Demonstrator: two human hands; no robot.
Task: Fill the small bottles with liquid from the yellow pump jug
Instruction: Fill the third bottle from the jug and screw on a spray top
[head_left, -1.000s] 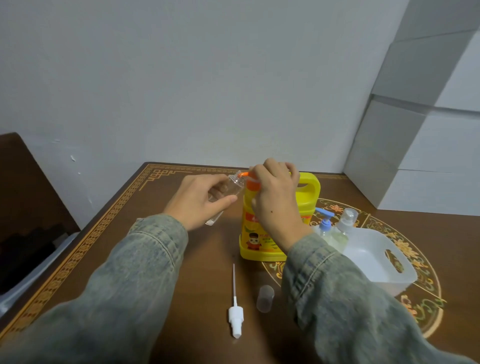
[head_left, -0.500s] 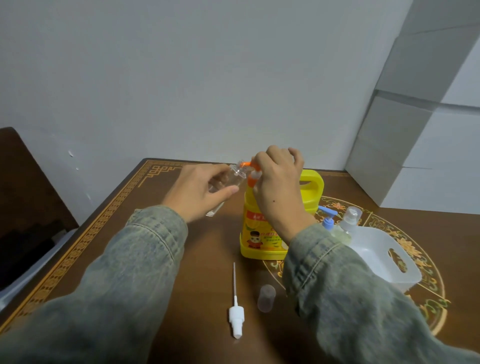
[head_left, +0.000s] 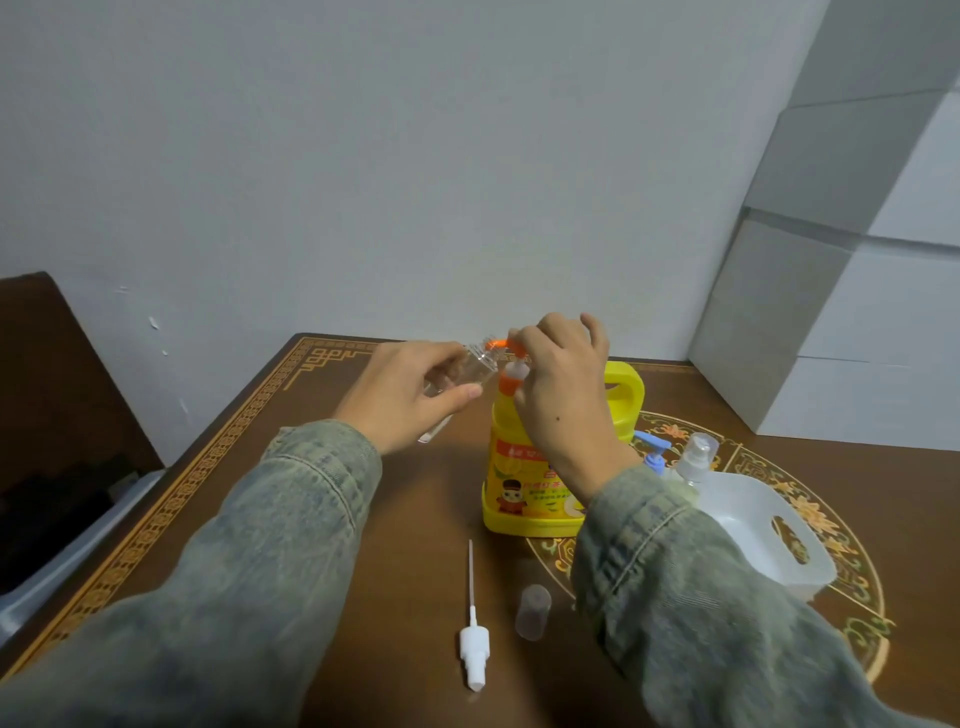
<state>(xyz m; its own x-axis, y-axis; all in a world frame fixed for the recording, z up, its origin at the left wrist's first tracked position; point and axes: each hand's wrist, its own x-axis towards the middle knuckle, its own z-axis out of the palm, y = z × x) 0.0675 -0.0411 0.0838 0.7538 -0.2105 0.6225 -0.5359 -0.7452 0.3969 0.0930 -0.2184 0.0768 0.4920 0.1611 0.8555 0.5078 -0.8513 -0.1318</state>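
The yellow pump jug (head_left: 524, 483) stands upright mid-table, with an orange pump head (head_left: 503, 347) raised on a white stem. My right hand (head_left: 563, 400) rests over the pump head, fingers curled on it. My left hand (head_left: 410, 395) grips a small clear bottle (head_left: 475, 361), tilted with its open mouth at the orange spout. A white spray-pump insert (head_left: 474, 642) with its long tube lies on the table in front, next to a small clear cap (head_left: 533, 611).
A white plastic basket (head_left: 769, 525) sits at the right. Beside it stand a blue-pump bottle (head_left: 655, 457) and a clear spray bottle (head_left: 696, 460). White boxes (head_left: 831, 312) are stacked at the far right. A dark chair (head_left: 57, 415) stands left of the brown table (head_left: 415, 519).
The pump head has risen from its pressed-down position, and my right hand rose with it. The left hand keeps the small bottle at the spout.
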